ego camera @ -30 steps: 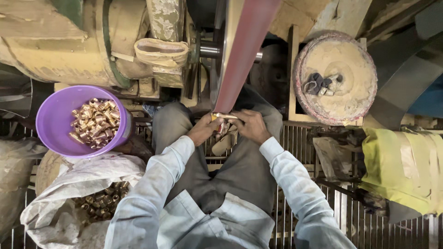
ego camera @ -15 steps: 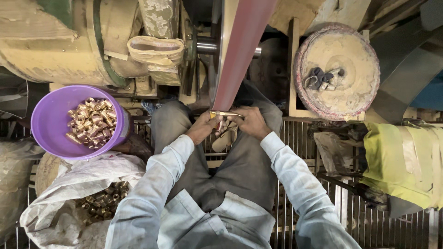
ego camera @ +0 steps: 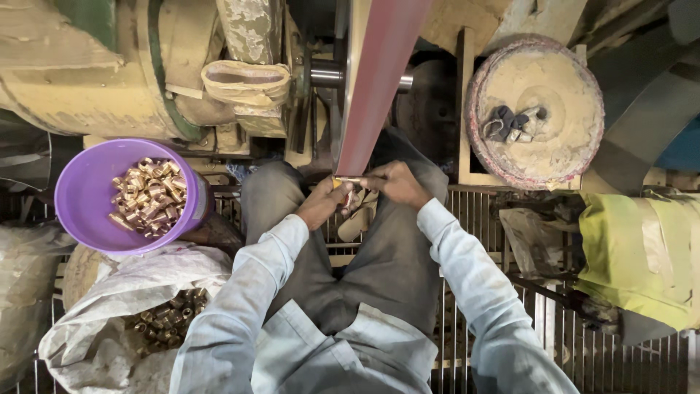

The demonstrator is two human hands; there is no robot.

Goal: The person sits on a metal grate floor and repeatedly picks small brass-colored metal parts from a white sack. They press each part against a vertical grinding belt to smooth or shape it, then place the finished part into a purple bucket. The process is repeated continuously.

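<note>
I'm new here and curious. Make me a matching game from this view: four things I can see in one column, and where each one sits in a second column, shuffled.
Things:
1. purple bowl
2. white sack
3. round dusty wheel
4. yellow-green cloth

Places:
A. far right, over the metal grating
B. upper right, with dark rags lying on it
C. left of the person's knee, holding shiny brass fittings
D. lower left, open, with duller brass fittings inside

Pairs: 1-C, 2-D, 3-B, 4-A
</note>
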